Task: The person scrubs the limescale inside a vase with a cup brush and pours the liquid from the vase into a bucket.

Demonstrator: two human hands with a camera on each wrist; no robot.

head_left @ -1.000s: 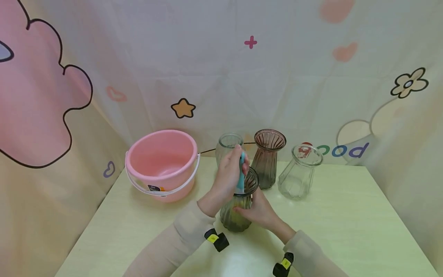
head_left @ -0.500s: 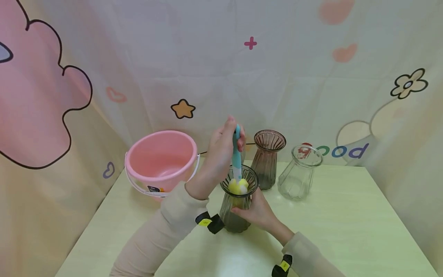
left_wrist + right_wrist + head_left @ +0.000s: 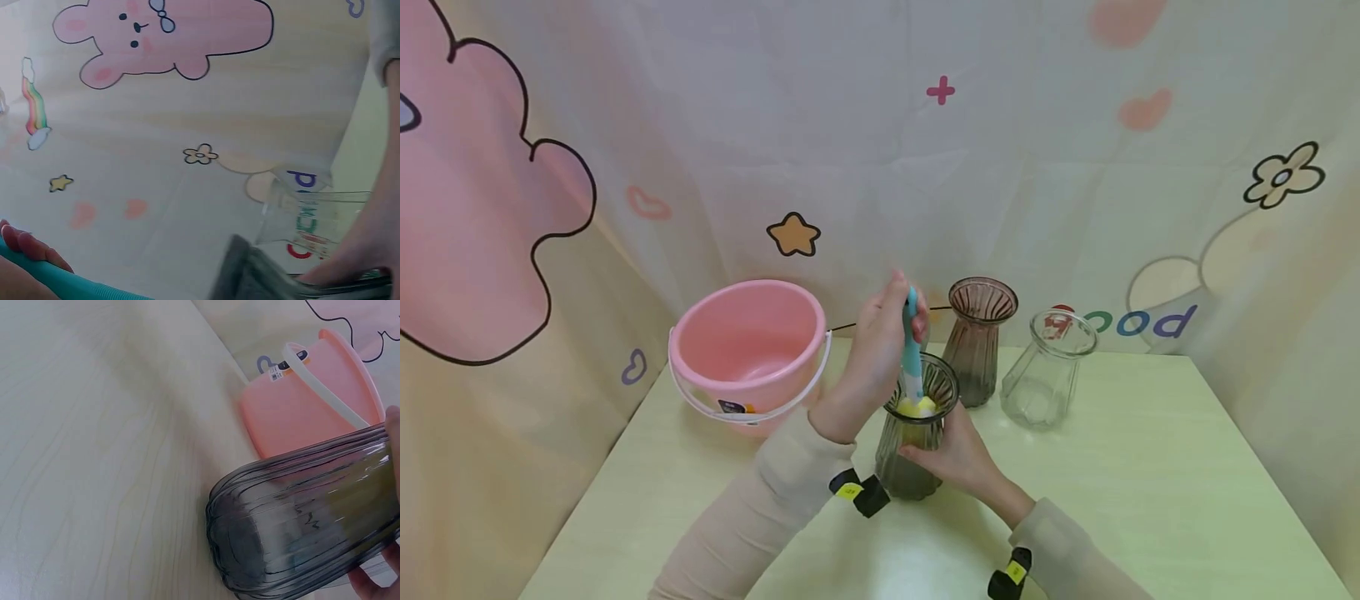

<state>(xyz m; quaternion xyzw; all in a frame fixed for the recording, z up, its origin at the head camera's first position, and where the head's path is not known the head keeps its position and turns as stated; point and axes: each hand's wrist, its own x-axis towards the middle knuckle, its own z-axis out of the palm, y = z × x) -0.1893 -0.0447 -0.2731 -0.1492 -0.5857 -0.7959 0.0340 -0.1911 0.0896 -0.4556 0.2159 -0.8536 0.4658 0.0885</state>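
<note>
My left hand (image 3: 880, 342) grips the teal handle of a sponge bottle brush (image 3: 912, 354), held upright over a ribbed grey glass vase (image 3: 906, 471). The brush's yellow and white sponge head sits inside the flared mouth, just below the rim. Around the right side of this vase, my right hand (image 3: 962, 454) holds it below the mouth, the thumb across the front. In the left wrist view the brush handle (image 3: 81, 286) crosses the bottom left corner. The right wrist view has the vase (image 3: 281, 531) with its base near the table, yellow showing dimly through the glass.
A pink bucket (image 3: 805, 398) with a white handle stands at the left. Behind the held vase are a reddish-brown glass vase (image 3: 973, 358) and, to the right, a clear glass vase (image 3: 1037, 396). A printed curtain (image 3: 865, 167) hangs behind the table (image 3: 1150, 467).
My left hand has drawn the brush up from deep in the vase, so the sponge came into the mouth, then lowered it slightly. My right hand and the vase stay in place.
</note>
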